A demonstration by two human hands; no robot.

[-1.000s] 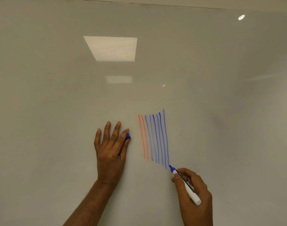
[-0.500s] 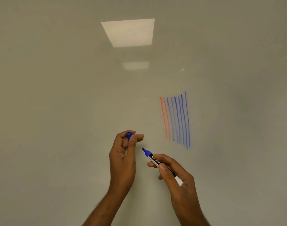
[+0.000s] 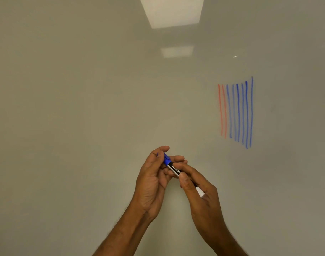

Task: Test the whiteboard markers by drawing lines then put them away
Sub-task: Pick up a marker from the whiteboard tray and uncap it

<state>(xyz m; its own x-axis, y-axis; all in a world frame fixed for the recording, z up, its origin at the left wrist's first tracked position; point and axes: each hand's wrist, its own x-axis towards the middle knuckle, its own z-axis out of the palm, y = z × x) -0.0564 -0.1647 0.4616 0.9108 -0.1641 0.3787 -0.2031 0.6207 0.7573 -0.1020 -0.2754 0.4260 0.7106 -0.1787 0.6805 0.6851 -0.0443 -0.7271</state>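
Right hand grip: thumb and fingers clamped round the barrel of a whiteboard marker, black label uppermost, white rear end showing past the knuckles. Left hand grip: fingers and thumb curled round the blue cap at the marker's writing end. It cannot be told whether the cap is fully seated.

Head view: both hands meet, fingertips touching, in front of the lower middle of the whiteboard, and the marker is held clear of its surface. Toward the board's right edge stand two red lines, and just beside them on the right six blue lines, all near upright and close together. A ceiling light reflection shows at the board's top edge.
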